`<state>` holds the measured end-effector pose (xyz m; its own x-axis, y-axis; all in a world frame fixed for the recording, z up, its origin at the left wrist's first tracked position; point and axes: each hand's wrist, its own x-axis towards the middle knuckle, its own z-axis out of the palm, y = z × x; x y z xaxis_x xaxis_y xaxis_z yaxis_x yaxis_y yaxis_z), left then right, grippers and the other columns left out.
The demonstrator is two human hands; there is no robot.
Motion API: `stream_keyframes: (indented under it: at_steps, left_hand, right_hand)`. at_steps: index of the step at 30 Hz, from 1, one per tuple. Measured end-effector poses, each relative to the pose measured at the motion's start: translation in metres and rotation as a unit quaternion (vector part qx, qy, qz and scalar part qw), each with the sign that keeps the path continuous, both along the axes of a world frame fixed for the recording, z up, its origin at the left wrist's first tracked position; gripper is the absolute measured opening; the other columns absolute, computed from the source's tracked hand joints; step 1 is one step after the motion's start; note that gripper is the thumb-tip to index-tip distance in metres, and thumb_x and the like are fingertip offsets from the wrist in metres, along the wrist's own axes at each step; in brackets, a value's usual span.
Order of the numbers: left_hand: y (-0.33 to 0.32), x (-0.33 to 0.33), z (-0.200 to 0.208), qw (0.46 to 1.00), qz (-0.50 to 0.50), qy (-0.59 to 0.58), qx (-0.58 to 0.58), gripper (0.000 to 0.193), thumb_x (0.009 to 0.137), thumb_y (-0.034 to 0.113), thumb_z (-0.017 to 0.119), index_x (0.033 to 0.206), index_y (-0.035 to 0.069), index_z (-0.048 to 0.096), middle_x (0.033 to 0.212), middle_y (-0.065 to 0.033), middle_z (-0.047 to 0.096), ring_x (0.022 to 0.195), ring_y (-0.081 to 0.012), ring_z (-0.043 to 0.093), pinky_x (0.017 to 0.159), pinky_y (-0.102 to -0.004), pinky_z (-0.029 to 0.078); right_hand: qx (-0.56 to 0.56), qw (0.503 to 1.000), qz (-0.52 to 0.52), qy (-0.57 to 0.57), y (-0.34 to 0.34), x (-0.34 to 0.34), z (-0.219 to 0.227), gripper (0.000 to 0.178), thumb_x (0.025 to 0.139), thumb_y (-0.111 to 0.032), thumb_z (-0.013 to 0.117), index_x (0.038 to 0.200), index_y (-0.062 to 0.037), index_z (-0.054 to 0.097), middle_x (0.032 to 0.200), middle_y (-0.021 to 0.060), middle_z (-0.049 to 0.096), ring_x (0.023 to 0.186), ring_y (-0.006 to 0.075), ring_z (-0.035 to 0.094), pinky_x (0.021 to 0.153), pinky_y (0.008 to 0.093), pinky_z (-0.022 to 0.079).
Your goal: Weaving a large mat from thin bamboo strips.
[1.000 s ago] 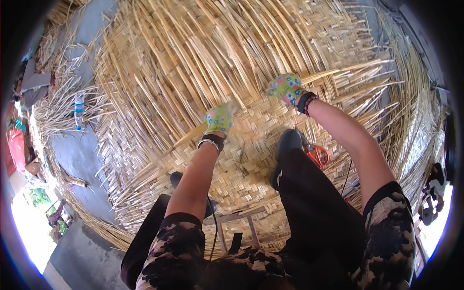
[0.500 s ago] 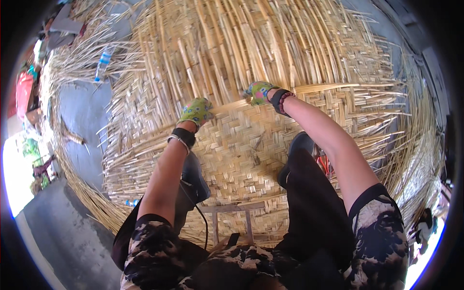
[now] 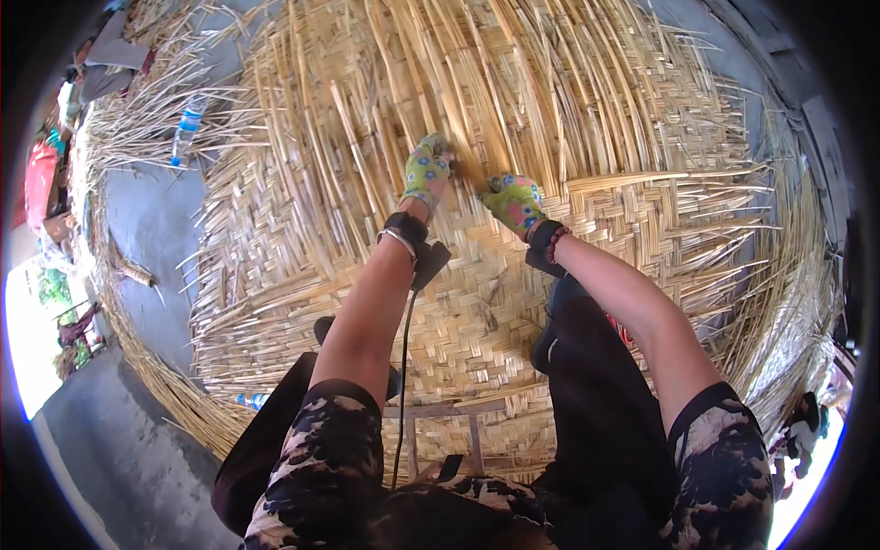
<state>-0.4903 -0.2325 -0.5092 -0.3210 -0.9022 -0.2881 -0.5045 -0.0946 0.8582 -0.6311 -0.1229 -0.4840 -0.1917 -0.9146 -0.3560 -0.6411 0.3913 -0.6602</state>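
Note:
A large mat (image 3: 458, 321) of flat, straw-coloured reed strips in a zigzag weave lies beneath me. Long loose reed strips (image 3: 541, 101) run lengthwise away from its woven part. My left hand (image 3: 427, 172), in a green flowered glove, is closed at the near ends of these strips, its fingertips slightly blurred. Close by on the right, my right hand (image 3: 515, 203), in a matching glove, pinches the near end of a reed strip at the weave's edge. A bundle of strips (image 3: 632, 180) lies crosswise to the right of it.
My feet are on the mat, with a small wooden frame (image 3: 445, 412) between my legs. A water bottle (image 3: 188, 128) lies at the far left among loose reeds. Reed ends fan out along both sides. A concrete block (image 3: 137, 458) stands at the lower left.
My left hand has moved away from me and to the right, close to my right hand. My right hand has come slightly nearer. The strip stretched crosswise between them no longer shows there.

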Motion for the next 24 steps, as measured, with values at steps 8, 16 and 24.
stream_keyframes:
  at_steps: [8,16,24]
  left_hand:
    - [-0.003,0.007,-0.028,0.956,-0.050,0.167,0.235,0.018,0.083,0.001,0.057,0.100,-0.001,0.057,0.084,-0.0067,0.063,0.073,-0.0158,0.062,0.060,-0.0241,0.049]
    - [0.030,0.022,0.011,0.967,-0.020,0.162,0.197,0.014,0.081,-0.006,0.056,0.094,-0.001,0.059,0.083,-0.0058,0.062,0.070,-0.0131,0.060,0.058,-0.0231,0.049]
    - [0.077,0.076,-0.011,0.921,0.266,0.264,0.107,0.022,0.079,0.005,0.066,0.101,0.002,0.065,0.092,-0.0068,0.067,0.085,-0.0157,0.064,0.079,-0.0244,0.052]
  right_hand:
    - [0.110,0.967,-0.111,-0.201,0.002,-0.005,-0.009,0.048,0.078,-0.030,0.065,0.108,0.0063,0.057,0.082,0.0132,0.066,0.066,0.0165,0.062,0.061,0.0285,0.050]
    - [0.021,0.997,0.062,0.046,-0.004,0.000,-0.041,0.038,0.075,-0.026,0.060,0.107,-0.0052,0.061,0.087,0.0147,0.066,0.080,0.0300,0.062,0.072,0.0366,0.049]
    - [0.113,0.980,0.161,0.037,-0.022,-0.010,-0.035,0.025,0.078,-0.027,0.054,0.095,-0.0128,0.066,0.090,0.0129,0.066,0.080,0.0290,0.063,0.068,0.0385,0.050]
